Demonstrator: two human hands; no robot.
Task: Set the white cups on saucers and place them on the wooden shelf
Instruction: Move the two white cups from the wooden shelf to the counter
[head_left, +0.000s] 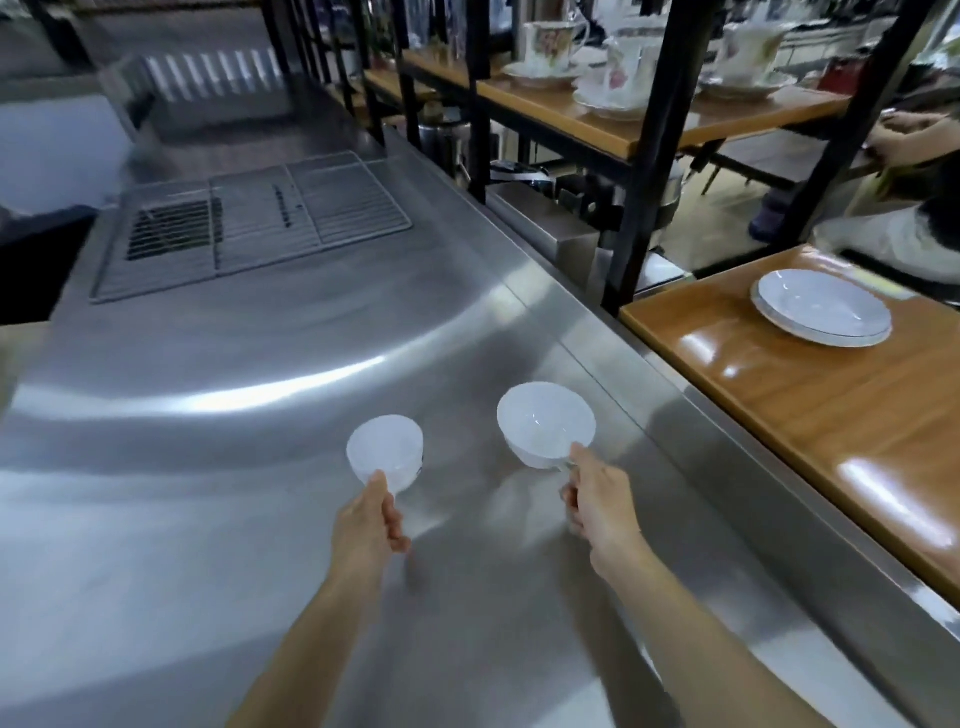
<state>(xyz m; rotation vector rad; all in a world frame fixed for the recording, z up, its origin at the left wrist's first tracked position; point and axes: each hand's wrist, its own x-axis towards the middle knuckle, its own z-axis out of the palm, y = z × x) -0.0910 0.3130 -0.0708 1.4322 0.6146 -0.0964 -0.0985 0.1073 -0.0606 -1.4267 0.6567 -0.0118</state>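
Left hand (370, 525): pinched handle of left white cup (385, 451), over steel counter (208, 493).
Right hand (597, 501): pinched handle of right white cup (545, 422).
Saucers (823, 307): stacked on wooden shelf (831, 415), far right.

Two plain white cups (385, 451) (545, 423), two stacked white saucers (823, 307), three floral cups (551, 42) (621, 70) (750, 49) on saucers, and two hands (366, 525) (602, 501).

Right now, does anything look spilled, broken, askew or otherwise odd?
Nothing stands out. The left hand and right hand each hold a white cup, left cup and right cup, over the steel counter. Both look intact and empty. The stacked saucers sit neatly on the wooden shelf.
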